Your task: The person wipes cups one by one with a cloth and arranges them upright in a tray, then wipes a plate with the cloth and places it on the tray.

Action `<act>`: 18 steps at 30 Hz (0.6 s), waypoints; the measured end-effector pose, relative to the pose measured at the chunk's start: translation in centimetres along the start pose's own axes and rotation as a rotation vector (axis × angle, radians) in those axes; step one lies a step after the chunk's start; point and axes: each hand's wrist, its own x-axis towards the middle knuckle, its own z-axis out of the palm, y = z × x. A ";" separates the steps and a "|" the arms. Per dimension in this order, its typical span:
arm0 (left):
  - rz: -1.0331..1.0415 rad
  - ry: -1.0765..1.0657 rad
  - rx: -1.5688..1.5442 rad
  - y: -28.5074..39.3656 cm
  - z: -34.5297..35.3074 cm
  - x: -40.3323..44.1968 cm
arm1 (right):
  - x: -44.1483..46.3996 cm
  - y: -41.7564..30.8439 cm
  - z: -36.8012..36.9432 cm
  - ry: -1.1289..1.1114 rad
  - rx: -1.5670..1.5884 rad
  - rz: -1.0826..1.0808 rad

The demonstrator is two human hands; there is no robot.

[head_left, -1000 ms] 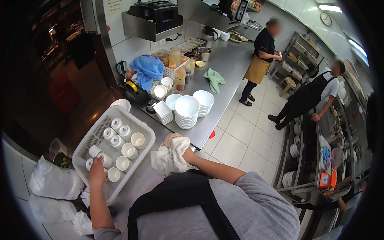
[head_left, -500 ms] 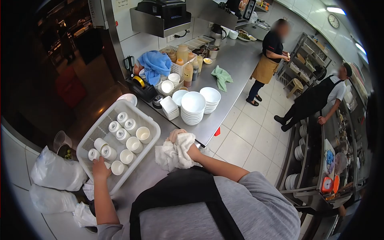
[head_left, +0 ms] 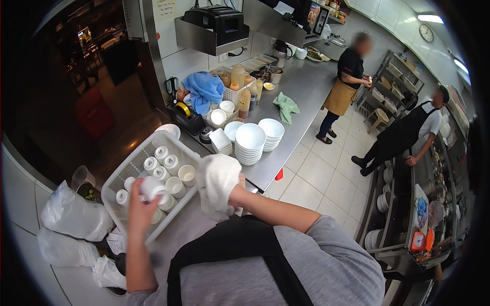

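My left hand (head_left: pixel 137 208) grips a white cup (head_left: pixel 152 189), lifted over the near side of a white plastic crate (head_left: pixel 197 157). Inside the crate stand several more white cups (head_left: pixel 171 163), some upside down and some with their mouths up. A white cloth (head_left: pixel 218 181) covers most of my right hand (head_left: pixel 238 194), which is closed around it beside the crate's right corner. The cloth hides most of those fingers.
Stacked white bowls (head_left: pixel 250 142) stand on the steel counter (head_left: pixel 301 97), near sauce bottles (head_left: pixel 238 76) and a green cloth (head_left: pixel 286 107). White plastic bags (head_left: pixel 76 214) lie left of the crate. Two people stand right: one by the counter (head_left: pixel 349 76), another by shelves (head_left: pixel 403 130).
My left hand has risen out of the crate with a cup in it. My right hand has lifted the white cloth, which now hides more of its fingers.
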 end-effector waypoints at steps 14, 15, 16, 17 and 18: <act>0.126 -0.277 -1.029 -3.0 9.1 -0.7 | 0.2 1.3 4.9 -0.133 1.723 0.737; 0.019 -0.318 -1.029 -4.3 9.9 -1.5 | 0.3 1.0 4.3 -0.118 1.796 0.795; 0.020 -0.315 -1.030 -5.3 10.4 -1.9 | 0.3 1.2 3.8 -0.126 1.816 0.804; 0.041 -0.468 -0.689 -5.9 10.7 -2.4 | 0.4 1.4 3.4 -0.133 1.835 0.813; 0.058 -0.609 -0.341 -6.3 10.9 -2.8 | 0.4 1.6 2.9 -0.140 1.855 0.823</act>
